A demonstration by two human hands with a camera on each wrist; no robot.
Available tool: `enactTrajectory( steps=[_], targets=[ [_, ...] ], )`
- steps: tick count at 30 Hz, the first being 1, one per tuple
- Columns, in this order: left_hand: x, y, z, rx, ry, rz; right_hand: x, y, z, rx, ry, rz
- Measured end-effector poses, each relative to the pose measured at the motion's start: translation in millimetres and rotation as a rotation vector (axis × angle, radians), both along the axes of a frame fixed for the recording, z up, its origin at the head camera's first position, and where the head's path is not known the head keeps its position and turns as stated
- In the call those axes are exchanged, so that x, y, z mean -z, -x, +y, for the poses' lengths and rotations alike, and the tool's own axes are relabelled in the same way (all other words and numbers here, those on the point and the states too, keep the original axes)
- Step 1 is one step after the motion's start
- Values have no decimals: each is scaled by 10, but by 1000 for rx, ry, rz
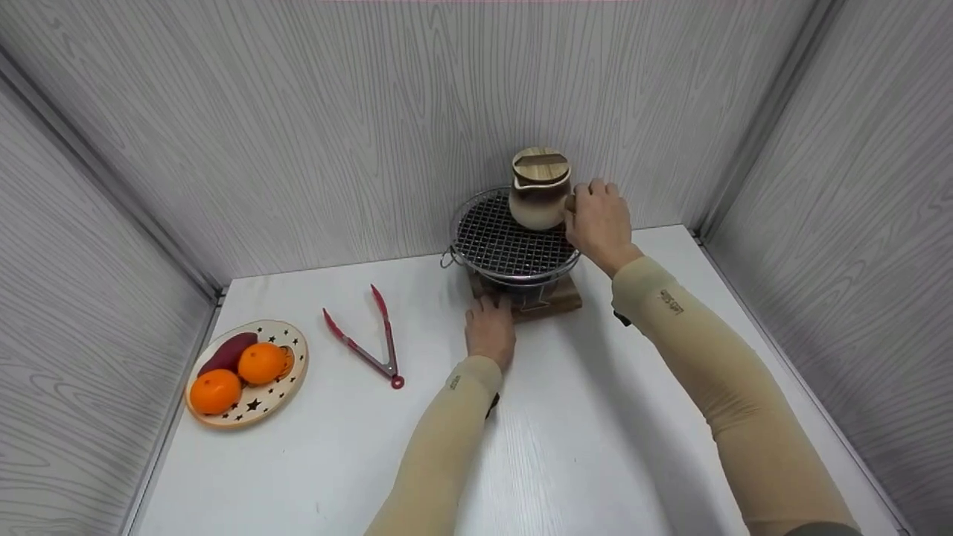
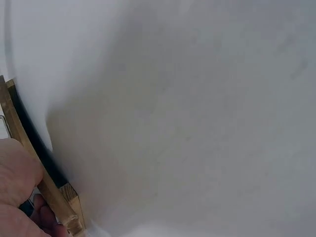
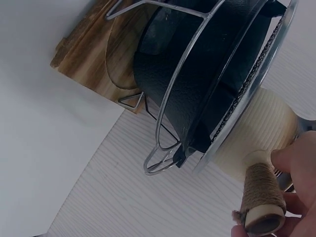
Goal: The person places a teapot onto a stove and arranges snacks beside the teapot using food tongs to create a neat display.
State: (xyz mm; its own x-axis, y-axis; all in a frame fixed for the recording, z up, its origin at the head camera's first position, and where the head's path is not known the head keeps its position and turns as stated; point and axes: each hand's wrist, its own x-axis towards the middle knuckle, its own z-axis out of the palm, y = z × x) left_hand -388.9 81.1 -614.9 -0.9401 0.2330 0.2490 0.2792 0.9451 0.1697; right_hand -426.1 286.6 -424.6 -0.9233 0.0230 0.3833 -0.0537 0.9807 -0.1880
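A round tabletop grill with a wire mesh top stands on a wooden base near the back wall. On the right part of the mesh is a cream and brown teapot with a wooden lid. My right hand holds the teapot by its side handle, which is wrapped in twine. At the grill's front, my left hand grips the edge of the wooden base, its fingers on both sides of the board in the left wrist view.
Red-tipped tongs lie spread on the white table left of the grill. Further left, a star-patterned plate bears two oranges and a purple sweet potato. Grey wood-grain panels enclose the back and sides.
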Motion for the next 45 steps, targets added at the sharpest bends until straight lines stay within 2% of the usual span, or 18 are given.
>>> enactTrajectory(
  steps=[5,10,20,25,34,41,42,43,45],
  targets=[
    [10,68,-22,4,36,-60,-22,-25,-2,-1,-7,6],
    [-18,96,-51,3,66,-78,-67,-62,4,-9,-2,7],
    [-113,79,-72,28,97,-119,-159,-141,39,-10,16,9],
    [-166,61,-76,46,108,-161,-162,-179,59,-26,18,36],
    [-220,-4,-105,62,78,-137,-176,-251,57,-41,30,71],
    [-343,-52,-133,78,45,-162,-152,-348,55,-56,46,112],
    [-359,-50,-138,81,36,-165,-145,-366,58,-55,50,117],
    [-243,44,-140,88,27,-147,-138,-386,62,-53,55,124],
    [-283,45,-157,93,11,-142,-119,-428,72,-56,58,141]
  ],
)
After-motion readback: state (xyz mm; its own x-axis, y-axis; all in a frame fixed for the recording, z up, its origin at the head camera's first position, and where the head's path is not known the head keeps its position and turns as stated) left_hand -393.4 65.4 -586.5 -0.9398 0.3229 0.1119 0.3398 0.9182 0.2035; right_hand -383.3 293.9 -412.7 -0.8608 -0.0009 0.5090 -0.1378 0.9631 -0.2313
